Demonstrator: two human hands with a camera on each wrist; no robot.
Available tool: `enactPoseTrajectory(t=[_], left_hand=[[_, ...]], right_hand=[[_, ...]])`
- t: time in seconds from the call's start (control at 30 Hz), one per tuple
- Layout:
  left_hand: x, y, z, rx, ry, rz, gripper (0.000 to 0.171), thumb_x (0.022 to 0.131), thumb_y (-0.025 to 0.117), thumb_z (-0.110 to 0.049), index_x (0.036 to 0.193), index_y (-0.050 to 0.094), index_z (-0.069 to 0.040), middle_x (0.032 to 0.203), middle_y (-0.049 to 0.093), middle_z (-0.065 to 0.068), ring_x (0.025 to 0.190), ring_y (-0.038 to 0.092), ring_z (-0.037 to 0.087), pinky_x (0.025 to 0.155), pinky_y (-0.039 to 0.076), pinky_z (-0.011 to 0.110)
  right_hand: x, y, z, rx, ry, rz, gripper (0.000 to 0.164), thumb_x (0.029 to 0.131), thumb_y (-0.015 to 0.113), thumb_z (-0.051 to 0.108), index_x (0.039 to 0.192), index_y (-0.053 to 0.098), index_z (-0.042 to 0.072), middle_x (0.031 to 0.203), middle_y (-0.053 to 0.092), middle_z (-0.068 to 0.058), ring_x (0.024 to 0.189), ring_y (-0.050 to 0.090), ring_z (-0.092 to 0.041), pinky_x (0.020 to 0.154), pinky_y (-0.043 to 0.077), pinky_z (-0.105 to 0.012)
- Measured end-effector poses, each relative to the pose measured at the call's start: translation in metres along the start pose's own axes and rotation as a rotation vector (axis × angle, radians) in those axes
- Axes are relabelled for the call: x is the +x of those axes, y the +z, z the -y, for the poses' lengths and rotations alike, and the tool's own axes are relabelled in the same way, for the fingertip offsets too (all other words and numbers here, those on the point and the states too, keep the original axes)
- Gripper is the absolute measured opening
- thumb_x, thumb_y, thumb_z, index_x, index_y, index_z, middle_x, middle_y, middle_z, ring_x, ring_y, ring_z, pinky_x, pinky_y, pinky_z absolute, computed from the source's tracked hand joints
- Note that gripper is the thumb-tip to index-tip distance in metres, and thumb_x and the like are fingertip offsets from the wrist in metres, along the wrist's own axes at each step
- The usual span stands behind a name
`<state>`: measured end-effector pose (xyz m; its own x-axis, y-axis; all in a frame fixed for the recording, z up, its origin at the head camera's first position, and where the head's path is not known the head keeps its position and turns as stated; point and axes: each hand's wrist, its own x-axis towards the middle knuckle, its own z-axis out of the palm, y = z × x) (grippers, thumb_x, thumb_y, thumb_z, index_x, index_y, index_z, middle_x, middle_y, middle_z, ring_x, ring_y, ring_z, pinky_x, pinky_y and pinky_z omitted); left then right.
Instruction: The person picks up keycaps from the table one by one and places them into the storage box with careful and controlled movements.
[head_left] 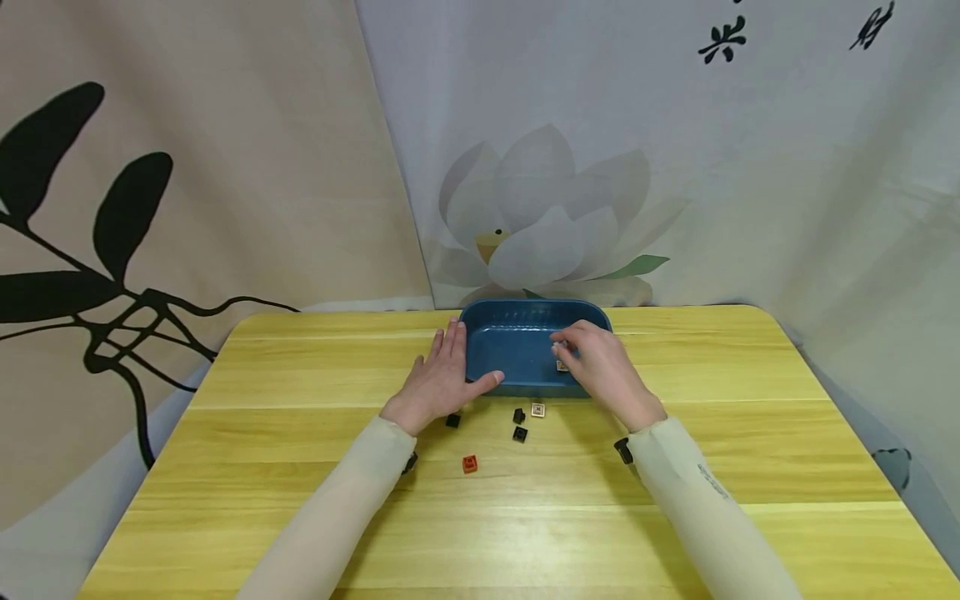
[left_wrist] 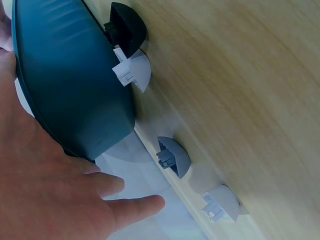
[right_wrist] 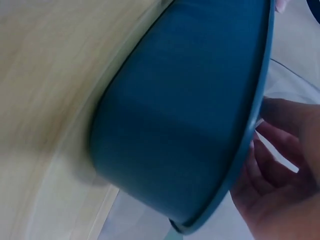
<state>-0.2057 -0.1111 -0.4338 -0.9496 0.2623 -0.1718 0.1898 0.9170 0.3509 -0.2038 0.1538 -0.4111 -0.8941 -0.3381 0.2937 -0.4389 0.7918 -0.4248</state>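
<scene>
My left hand (head_left: 444, 375) rests along the left side of a blue tray (head_left: 513, 346), fingers straight and thumb reaching over the front rim. Inside the tray's right part, my right hand (head_left: 606, 362) pinches a small pale plastic piece between thumb and fingertips, which largely hide it. A small beige piece (head_left: 562, 365) shows right under those fingertips. In the left wrist view, a black half-dome piece (left_wrist: 129, 31) and a white half-dome piece (left_wrist: 137, 70) lie close to the tray wall. The right wrist view has the tray wall hiding part of the fingertips.
Before the tray on the wooden table (head_left: 600, 517) lie several small black pieces (head_left: 520, 434), a white square piece (head_left: 537, 410) and a red piece (head_left: 469, 463). A grey piece (left_wrist: 175, 156) lies farther along in the left wrist view. Printed cloth (head_left: 300, 167) hangs behind.
</scene>
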Motion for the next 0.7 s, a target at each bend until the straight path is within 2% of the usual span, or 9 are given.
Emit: enactPoseTrajectory(t=[0.37, 0.7], left_hand=[[0.000, 0.002, 0.001, 0.001, 0.012, -0.004, 0.117, 0.092, 0.043, -0.083, 0.165, -0.003, -0.005, 0.173, -0.010, 0.010, 0.159, 0.002, 0.035, 0.120, 0.019, 0.067], [0.002, 0.003, 0.002, -0.004, 0.022, -0.017, 0.117, 0.092, 0.044, -0.083, 0.165, -0.001, -0.003, 0.173, -0.007, 0.012, 0.159, 0.001, 0.036, 0.120, 0.018, 0.067]], right_hand=[[0.022, 0.016, -0.004, 0.034, 0.101, 0.112, 0.022, 0.100, 0.071, 0.016, 0.117, 0.077, 0.002, 0.105, 0.070, -0.012, 0.086, 0.068, -0.023, 0.079, 0.058, -0.041], [0.036, 0.030, -0.010, -0.008, 0.129, 0.186, 0.020, 0.100, 0.071, 0.013, 0.116, 0.078, 0.003, 0.112, 0.074, -0.012, 0.097, 0.070, -0.027, 0.089, 0.058, -0.045]])
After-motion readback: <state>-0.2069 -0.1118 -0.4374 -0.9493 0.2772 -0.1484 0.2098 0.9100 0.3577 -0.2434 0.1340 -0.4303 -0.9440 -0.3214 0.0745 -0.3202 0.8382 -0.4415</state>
